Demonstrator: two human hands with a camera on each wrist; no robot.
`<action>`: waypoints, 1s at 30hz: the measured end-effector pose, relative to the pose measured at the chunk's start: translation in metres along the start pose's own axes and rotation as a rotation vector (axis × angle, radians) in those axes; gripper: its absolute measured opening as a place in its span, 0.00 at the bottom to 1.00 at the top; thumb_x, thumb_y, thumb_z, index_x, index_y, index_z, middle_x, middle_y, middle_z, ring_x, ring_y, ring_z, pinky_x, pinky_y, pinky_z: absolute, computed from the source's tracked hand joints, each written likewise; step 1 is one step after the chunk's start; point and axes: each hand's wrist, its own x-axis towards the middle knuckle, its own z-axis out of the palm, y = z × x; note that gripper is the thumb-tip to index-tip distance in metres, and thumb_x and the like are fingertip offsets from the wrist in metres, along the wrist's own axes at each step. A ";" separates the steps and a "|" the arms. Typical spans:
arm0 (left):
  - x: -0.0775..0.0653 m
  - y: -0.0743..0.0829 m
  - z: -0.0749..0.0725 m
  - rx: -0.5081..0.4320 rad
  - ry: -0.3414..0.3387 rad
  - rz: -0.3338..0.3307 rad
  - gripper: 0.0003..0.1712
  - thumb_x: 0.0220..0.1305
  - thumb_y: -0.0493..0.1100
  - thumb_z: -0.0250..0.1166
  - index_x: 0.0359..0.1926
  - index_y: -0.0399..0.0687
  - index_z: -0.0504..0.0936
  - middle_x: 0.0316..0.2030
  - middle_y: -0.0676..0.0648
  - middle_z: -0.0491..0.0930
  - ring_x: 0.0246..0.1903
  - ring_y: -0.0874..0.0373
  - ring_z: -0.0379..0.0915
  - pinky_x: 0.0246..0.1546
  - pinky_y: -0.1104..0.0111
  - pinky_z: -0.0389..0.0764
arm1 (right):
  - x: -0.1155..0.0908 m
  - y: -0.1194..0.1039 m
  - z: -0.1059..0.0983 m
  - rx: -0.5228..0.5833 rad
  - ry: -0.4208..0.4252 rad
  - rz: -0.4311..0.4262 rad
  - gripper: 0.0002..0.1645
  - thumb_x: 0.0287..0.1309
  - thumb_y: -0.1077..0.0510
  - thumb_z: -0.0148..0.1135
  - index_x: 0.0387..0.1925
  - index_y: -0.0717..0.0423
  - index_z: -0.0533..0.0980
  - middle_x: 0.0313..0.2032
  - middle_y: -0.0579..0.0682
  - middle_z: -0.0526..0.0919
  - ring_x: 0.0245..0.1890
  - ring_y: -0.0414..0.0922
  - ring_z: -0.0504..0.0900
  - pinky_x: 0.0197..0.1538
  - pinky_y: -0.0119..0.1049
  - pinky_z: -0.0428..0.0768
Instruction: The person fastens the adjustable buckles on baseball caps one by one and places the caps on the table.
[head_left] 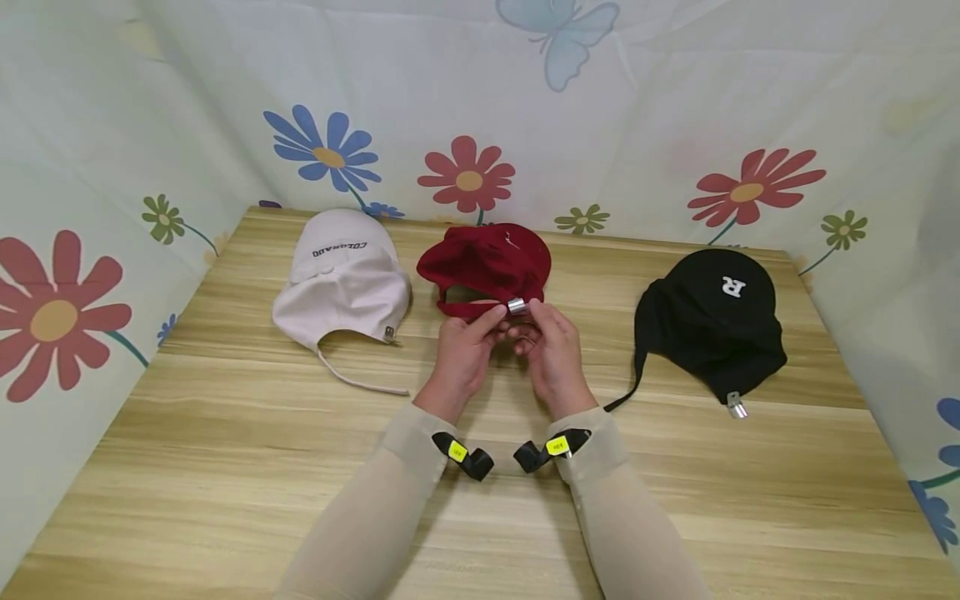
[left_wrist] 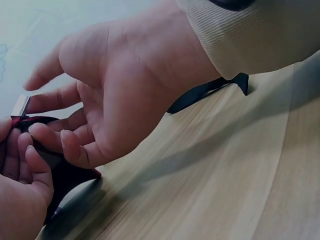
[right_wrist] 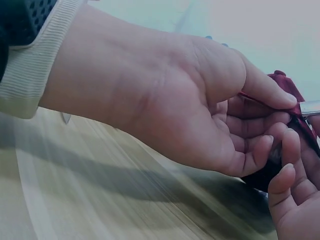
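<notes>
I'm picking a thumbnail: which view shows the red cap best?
The head view: the red cap shows nearly whole, fingers hiding little of it. The left wrist view shows only bits near its left edge; the right, bits near its right edge.

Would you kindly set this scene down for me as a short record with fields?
Left hand: pinches the red strap
Right hand: fingers at the metal clasp
Middle: red cap, on the table
Left side: pale cap, lettered COLORADO
Right side: black cap, marked R
Surface: wood-grain table
Backdrop: pale sheet with printed flowers
</notes>
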 end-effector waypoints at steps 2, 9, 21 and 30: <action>0.000 0.000 -0.001 0.017 0.001 0.002 0.12 0.62 0.29 0.62 0.28 0.49 0.84 0.20 0.52 0.80 0.21 0.63 0.75 0.26 0.74 0.76 | 0.001 0.000 -0.001 -0.007 -0.001 -0.010 0.07 0.63 0.57 0.62 0.31 0.54 0.79 0.26 0.46 0.83 0.22 0.40 0.79 0.22 0.28 0.72; 0.000 0.000 -0.003 0.011 -0.040 0.011 0.12 0.63 0.28 0.61 0.30 0.49 0.84 0.21 0.53 0.81 0.22 0.63 0.74 0.27 0.74 0.75 | 0.002 0.000 -0.001 0.004 0.007 0.028 0.06 0.64 0.61 0.60 0.30 0.51 0.78 0.27 0.44 0.82 0.22 0.38 0.79 0.22 0.27 0.70; -0.003 -0.005 0.002 -0.100 -0.035 -0.026 0.14 0.66 0.28 0.58 0.29 0.48 0.84 0.22 0.53 0.80 0.22 0.62 0.73 0.25 0.76 0.74 | -0.002 0.001 0.006 0.091 0.056 0.096 0.14 0.67 0.61 0.55 0.27 0.46 0.79 0.23 0.43 0.82 0.21 0.36 0.77 0.24 0.28 0.66; -0.006 -0.009 0.006 -0.096 0.030 -0.007 0.07 0.64 0.31 0.62 0.32 0.45 0.82 0.23 0.52 0.80 0.23 0.60 0.70 0.24 0.74 0.74 | -0.004 0.003 0.011 0.120 0.110 0.066 0.13 0.67 0.62 0.56 0.26 0.47 0.79 0.22 0.44 0.80 0.21 0.38 0.75 0.23 0.27 0.67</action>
